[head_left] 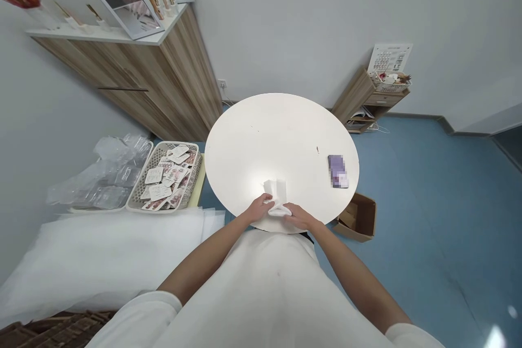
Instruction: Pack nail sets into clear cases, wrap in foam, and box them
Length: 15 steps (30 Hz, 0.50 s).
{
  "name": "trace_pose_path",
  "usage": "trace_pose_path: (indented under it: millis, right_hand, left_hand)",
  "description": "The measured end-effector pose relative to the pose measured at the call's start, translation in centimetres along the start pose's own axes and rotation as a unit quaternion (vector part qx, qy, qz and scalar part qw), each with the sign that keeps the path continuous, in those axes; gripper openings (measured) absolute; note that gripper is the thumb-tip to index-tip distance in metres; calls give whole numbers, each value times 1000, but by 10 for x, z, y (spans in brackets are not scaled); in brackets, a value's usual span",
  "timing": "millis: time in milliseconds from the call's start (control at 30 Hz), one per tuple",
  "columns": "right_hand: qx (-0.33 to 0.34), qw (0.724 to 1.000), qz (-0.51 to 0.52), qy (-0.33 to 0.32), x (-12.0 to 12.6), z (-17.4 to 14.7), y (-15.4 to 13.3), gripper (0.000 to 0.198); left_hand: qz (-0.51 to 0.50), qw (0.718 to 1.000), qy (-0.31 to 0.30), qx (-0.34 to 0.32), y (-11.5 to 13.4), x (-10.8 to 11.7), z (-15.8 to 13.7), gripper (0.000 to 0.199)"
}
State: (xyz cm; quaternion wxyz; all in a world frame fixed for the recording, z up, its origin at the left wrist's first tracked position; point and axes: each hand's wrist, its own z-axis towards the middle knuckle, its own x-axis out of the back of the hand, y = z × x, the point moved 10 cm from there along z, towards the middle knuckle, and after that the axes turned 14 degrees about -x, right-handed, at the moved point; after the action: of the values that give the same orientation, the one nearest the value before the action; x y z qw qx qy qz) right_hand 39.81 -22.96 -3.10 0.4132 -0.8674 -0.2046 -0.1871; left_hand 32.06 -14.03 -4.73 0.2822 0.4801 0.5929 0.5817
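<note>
A thin white sheet, perhaps tissue or cloth (280, 191), lies near the front edge of the round white table (273, 119). Its near part is bunched or folded into a roll, while the far part spreads out flat with creases. My left hand (259, 207) pinches its left side with thumb and fingers. On the other side, my right hand (299, 216) grips the folded end. Both hands are close together, low over the table. My fingertips are partly hidden by the white material.
A purple blurred item, perhaps a phone (337, 171), lies on the table's right. Left stand a basket of cards (134, 198), clear plastic packaging (118, 174) and white sheets (101, 261). A cardboard box (369, 217) is on the floor at right. Cabinets (179, 81) stand behind.
</note>
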Motion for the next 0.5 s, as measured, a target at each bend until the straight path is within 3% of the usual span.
trace_pose_path:
  millis: [67, 167, 333, 500]
  right_hand:
    - [-65, 995, 71, -16, 3, 6, 13, 26]
    - [-140, 980, 137, -35, 6, 21, 28, 35]
    - [-153, 977, 144, -38, 10, 31, 32, 38]
    - [-135, 979, 154, -17, 8, 21, 31, 28]
  left_hand:
    - [-45, 998, 34, -4, -2, 6, -1, 36]
    - [-104, 993, 52, -11, -3, 7, 3, 37]
    - [-126, 991, 53, -4, -1, 0, 12, 39]
    - [-36, 990, 136, -1, -3, 19, 8, 38]
